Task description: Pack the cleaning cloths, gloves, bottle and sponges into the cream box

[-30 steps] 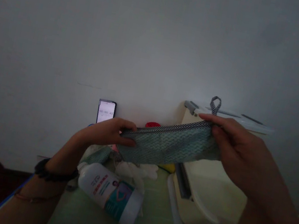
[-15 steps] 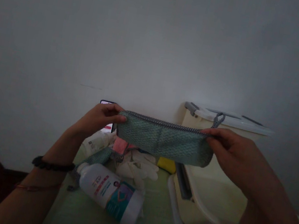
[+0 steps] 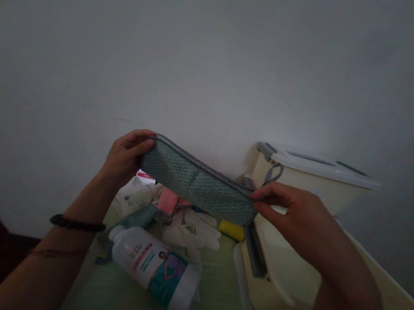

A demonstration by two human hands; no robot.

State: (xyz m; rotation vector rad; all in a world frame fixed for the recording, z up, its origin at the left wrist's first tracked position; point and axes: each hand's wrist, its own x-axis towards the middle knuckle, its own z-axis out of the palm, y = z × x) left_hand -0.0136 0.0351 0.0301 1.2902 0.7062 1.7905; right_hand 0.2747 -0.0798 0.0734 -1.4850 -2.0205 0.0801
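I hold a folded teal cloth [image 3: 201,186] with a dark checked border and a small loop at its right end, stretched in the air between both hands. My left hand [image 3: 124,154] pinches its left end, which sits higher. My right hand [image 3: 293,213] pinches the lower right end, just in front of a cream plastic bin [image 3: 289,276]. Both hands are closed on the cloth. A dark bead bracelet circles my left wrist.
On the green table surface [image 3: 212,305] below lie a white bottle with a teal label [image 3: 155,269] on its side, white gloves [image 3: 193,230], a pink cloth [image 3: 167,200], another teal cloth [image 3: 135,217] and a yellow sponge [image 3: 232,229]. The bin's lid [image 3: 317,165] leans against the white wall.
The cloth has tilted: my left hand rose and moved left, my right hand came down and leftward. The phone by the wall is now hidden behind the cloth.
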